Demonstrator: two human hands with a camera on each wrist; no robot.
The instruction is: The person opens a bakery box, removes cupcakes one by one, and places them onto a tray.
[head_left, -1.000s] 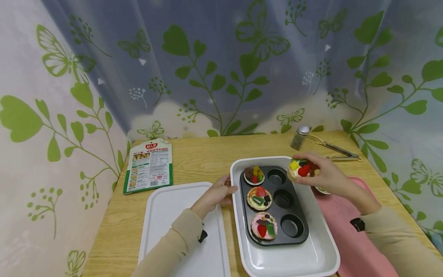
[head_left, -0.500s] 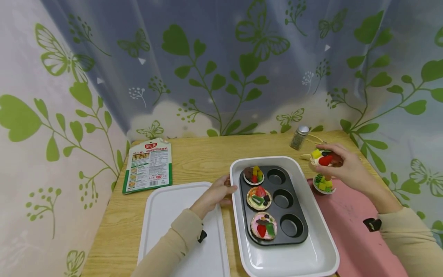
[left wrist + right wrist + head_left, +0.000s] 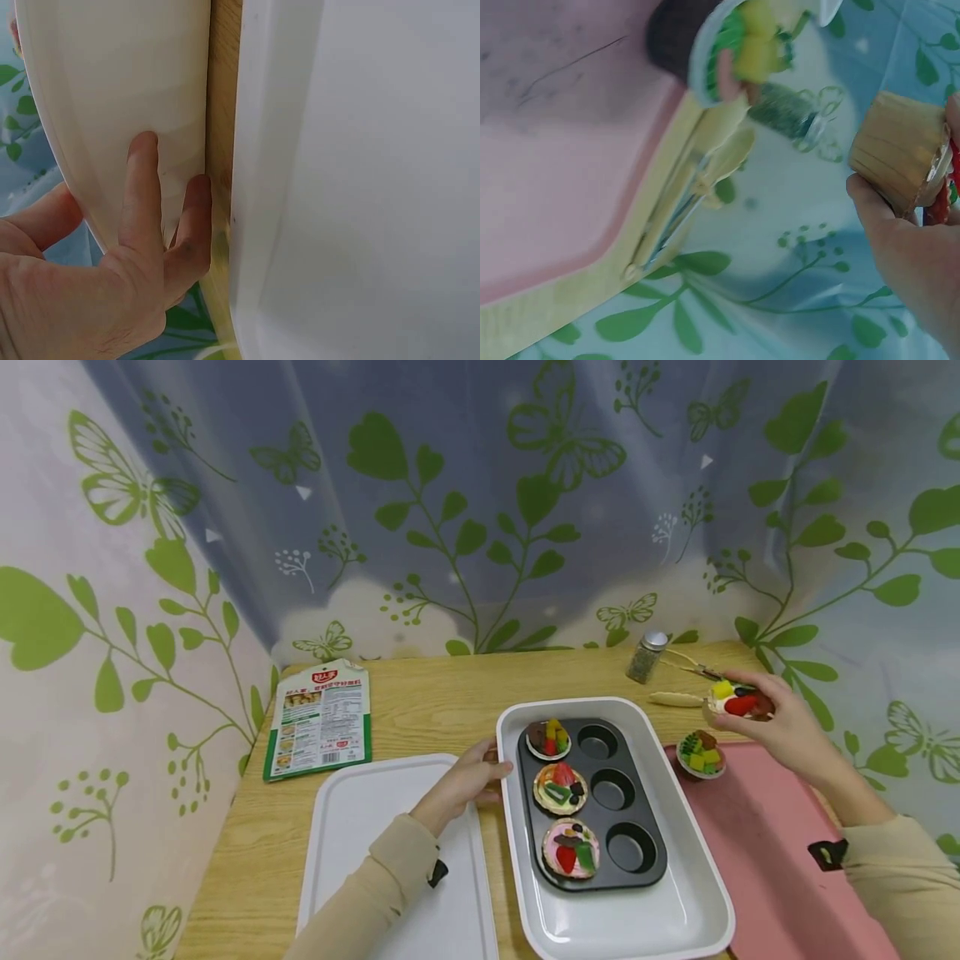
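My right hand (image 3: pixel 761 714) holds a toy cupcake (image 3: pixel 737 702) with yellow and red toppings above the table's far right; its tan wrapper (image 3: pixel 898 159) shows in the right wrist view. My left hand (image 3: pixel 472 774) rests against the left wall of the white baking dish (image 3: pixel 510 727), fingers (image 3: pixel 146 195) straight on its outer side (image 3: pixel 127 97). In the dish sits a black muffin tin (image 3: pixel 637 868) with three decorated cupcakes (image 3: pixel 560 787) in its left column and three bare cups on the right. Another cupcake (image 3: pixel 700 754) stands on the pink tray (image 3: pixel 757 852).
A white tray (image 3: pixel 375 827) lies left of the dish. A food packet (image 3: pixel 320 717) lies at the back left. A shaker jar (image 3: pixel 647 657) and tongs (image 3: pixel 686 685) lie at the back right. Patterned curtains close in on three sides.
My right hand has carried the cupcake from over the tin's top right corner out to the right, past the pink tray's far edge. The left hand has stayed put.
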